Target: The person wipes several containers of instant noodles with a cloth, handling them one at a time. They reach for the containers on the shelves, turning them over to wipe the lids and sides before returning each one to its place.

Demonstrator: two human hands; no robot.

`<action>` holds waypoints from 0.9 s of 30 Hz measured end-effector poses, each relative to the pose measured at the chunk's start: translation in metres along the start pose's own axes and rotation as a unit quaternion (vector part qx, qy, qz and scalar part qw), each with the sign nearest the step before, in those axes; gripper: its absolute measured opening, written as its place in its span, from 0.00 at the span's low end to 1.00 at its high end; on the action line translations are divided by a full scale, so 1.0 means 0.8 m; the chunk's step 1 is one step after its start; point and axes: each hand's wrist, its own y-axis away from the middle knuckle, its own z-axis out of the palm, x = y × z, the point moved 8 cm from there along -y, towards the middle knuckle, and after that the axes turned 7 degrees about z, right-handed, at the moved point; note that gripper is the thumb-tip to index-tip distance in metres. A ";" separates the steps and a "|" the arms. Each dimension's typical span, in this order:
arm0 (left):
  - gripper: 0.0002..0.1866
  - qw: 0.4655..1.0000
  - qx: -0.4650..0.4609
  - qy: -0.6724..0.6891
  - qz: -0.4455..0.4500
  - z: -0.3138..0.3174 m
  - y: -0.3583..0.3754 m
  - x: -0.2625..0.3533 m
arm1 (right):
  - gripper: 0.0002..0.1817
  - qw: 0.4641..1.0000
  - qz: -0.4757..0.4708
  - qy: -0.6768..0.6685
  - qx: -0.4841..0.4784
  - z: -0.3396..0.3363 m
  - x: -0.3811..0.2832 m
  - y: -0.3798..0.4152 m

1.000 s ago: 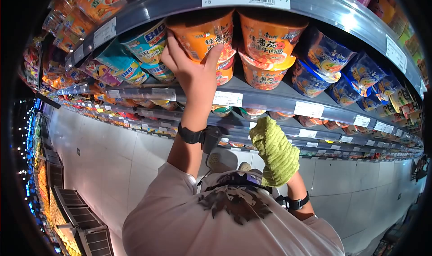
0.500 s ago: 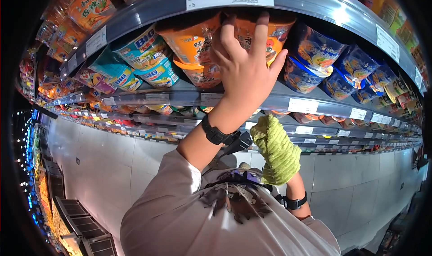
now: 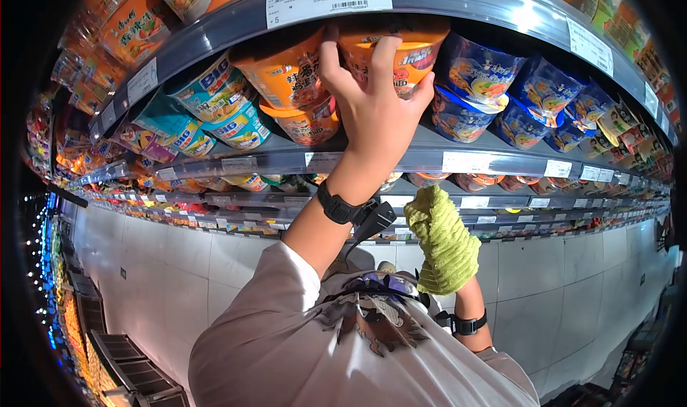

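My left hand [image 3: 376,103] reaches up into the shelf, its fingers bent over the upper front of an orange instant noodle bucket [image 3: 408,62] and its thumb against the right side. Left of it, another orange noodle bucket [image 3: 283,71] stands on a second one of the same kind [image 3: 304,124]. Blue noodle buckets [image 3: 483,71] are stacked just to the right. My right hand is lower down, covered by a crumpled green cloth [image 3: 445,242] that wraps it down to the wrist. Its fingers are hidden inside.
Teal noodle buckets [image 3: 232,124] sit farther left on the same shelf. Above the left hand runs a shelf edge with a price label [image 3: 329,3]. More shelves with price tags [image 3: 469,162] continue below, over a tiled floor [image 3: 529,285]. Dark crates [image 3: 132,357] stand at lower left.
My left fingers have curled more tightly around the orange bucket, which now tips slightly forward. The view has shifted, so the shelf appears farther left. The cloth-covered right hand has hardly moved.
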 end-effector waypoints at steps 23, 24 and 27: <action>0.45 0.873 -0.143 0.466 -0.014 -0.100 0.196 0.086 | 0.36 0.982 0.010 -0.137 0.126 -0.022 -0.010 -0.006; 0.54 0.889 -0.184 0.418 -0.040 -0.106 0.177 0.084 | 0.36 0.966 0.033 -0.230 0.110 -0.010 0.000 0.001; 0.72 0.806 -0.199 0.520 -0.202 -0.097 0.228 0.073 | 0.35 0.919 0.080 -0.381 0.065 0.032 0.012 0.021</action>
